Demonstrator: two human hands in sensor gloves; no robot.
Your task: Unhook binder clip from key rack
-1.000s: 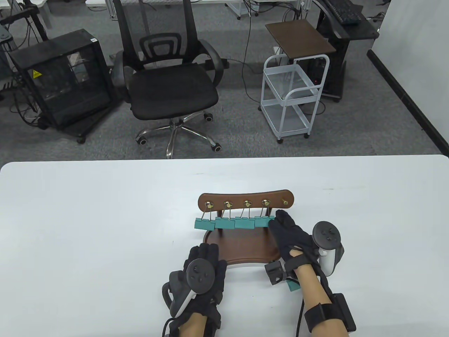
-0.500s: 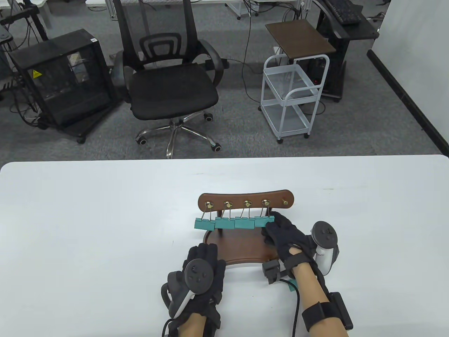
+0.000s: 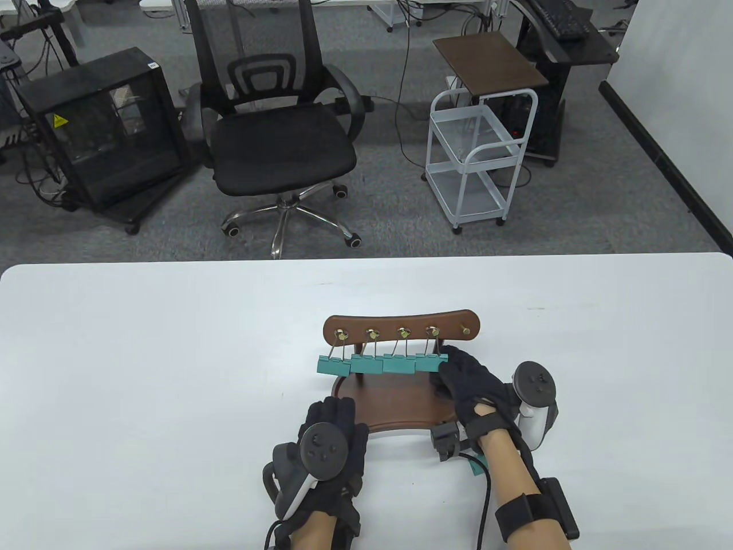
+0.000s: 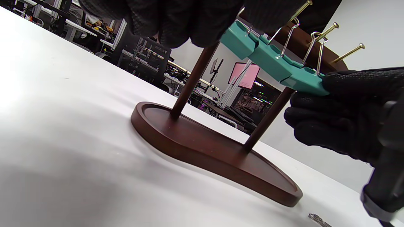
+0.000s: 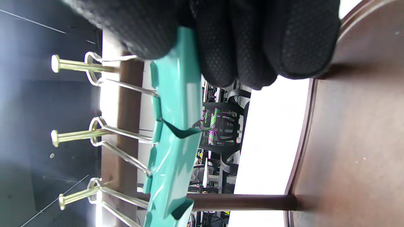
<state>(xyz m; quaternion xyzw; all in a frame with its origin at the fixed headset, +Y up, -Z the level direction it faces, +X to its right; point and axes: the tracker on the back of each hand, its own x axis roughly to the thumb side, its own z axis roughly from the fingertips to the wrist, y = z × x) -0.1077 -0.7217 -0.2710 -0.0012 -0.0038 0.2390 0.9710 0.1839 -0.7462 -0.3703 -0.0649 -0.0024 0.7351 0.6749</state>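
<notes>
The brown wooden key rack (image 3: 401, 322) stands on its oval base (image 3: 401, 404) at the table's front middle. Four teal binder clips hang from its brass pegs, and the far right peg (image 3: 467, 330) is bare. My right hand (image 3: 449, 364) pinches the rightmost clip (image 3: 429, 362), which still hangs by its wire loop. The right wrist view shows my fingers (image 5: 252, 37) closed over that clip (image 5: 183, 85). The left wrist view shows the clip (image 4: 306, 82) too. My left hand (image 3: 332, 409) rests palm down on the table at the base's front left, holding nothing.
Another teal binder clip (image 3: 476, 465) lies on the table under my right wrist. The white table (image 3: 143, 372) spreads to both sides. An office chair (image 3: 275, 143) and a white cart (image 3: 481, 154) stand on the floor beyond the far edge.
My right hand has drawn in slightly to the left and curled its fingers onto the rightmost hanging clip. The left hand and the rack have stayed put.
</notes>
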